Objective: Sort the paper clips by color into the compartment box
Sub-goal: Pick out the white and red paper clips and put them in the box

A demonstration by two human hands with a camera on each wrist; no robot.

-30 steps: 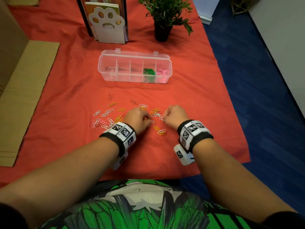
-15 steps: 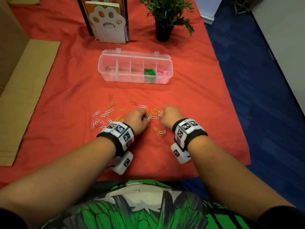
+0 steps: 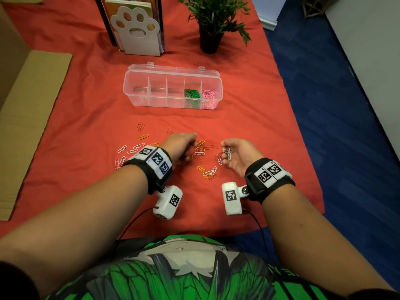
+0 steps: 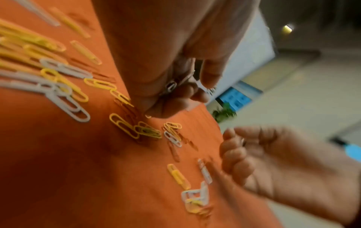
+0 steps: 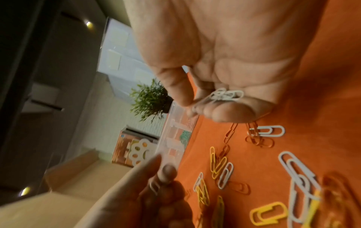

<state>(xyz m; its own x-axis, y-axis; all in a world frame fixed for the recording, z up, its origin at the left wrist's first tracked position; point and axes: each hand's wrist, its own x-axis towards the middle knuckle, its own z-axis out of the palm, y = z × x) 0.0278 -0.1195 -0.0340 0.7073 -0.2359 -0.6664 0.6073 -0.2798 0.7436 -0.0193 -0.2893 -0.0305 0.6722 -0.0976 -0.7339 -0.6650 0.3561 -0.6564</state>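
Note:
Loose paper clips (image 3: 200,151) in white, yellow and orange lie scattered on the red cloth, more of them left of my left wrist (image 3: 129,149). My left hand (image 3: 184,146) hovers over them, knuckles up, pinching a white clip (image 4: 171,87). My right hand (image 3: 234,153) is turned palm up just to the right, fingers curled round a small bunch of white clips (image 5: 226,95). The clear compartment box (image 3: 138,83) stands open further back. Green clips (image 3: 191,98) fill one compartment and pink clips (image 3: 208,98) the rightmost; the left compartments look empty.
A paw-shaped book stand (image 3: 136,29) and a potted plant (image 3: 211,22) stand behind the box. Flat cardboard (image 3: 26,118) lies at the left. The cloth's right edge (image 3: 303,137) drops to blue carpet.
My right hand has drawn back to the right and rolled palm up, showing the white clips it holds. My left hand has lifted slightly off the pile with a white clip.

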